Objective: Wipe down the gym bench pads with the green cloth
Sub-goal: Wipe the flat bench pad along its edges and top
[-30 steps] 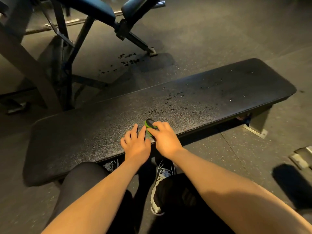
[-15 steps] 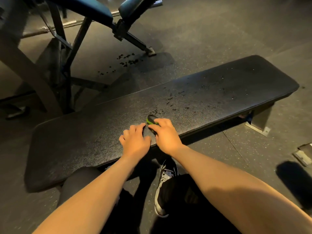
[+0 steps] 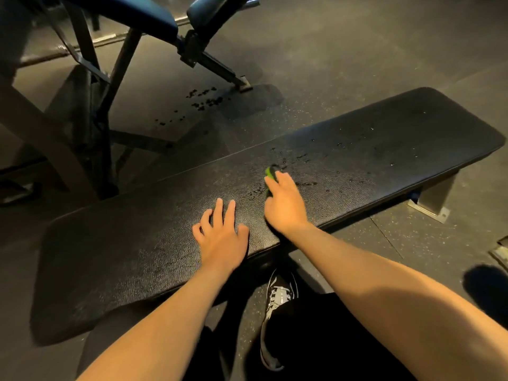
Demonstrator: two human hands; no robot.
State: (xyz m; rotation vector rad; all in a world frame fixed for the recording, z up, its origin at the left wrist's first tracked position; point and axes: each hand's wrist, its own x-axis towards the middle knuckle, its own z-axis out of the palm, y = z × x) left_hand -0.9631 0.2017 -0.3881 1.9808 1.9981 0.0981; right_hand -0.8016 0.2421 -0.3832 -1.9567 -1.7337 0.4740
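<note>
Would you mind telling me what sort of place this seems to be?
Most likely a gym: a flat black padded bench, a blue-padded bench behind it, and speckled rubber flooring.

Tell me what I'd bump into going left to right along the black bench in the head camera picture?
First the left hand → right hand holding the green cloth → wet drops → metal leg.

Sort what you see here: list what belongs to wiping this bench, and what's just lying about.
Belongs to the job:
green cloth
black bench pad, dotted with droplets
right hand, holding the cloth
left hand, resting on the pad

Just lying about:
blue-padded bench behind, untouched
dark specks on the floor
black-and-white shoe
</note>
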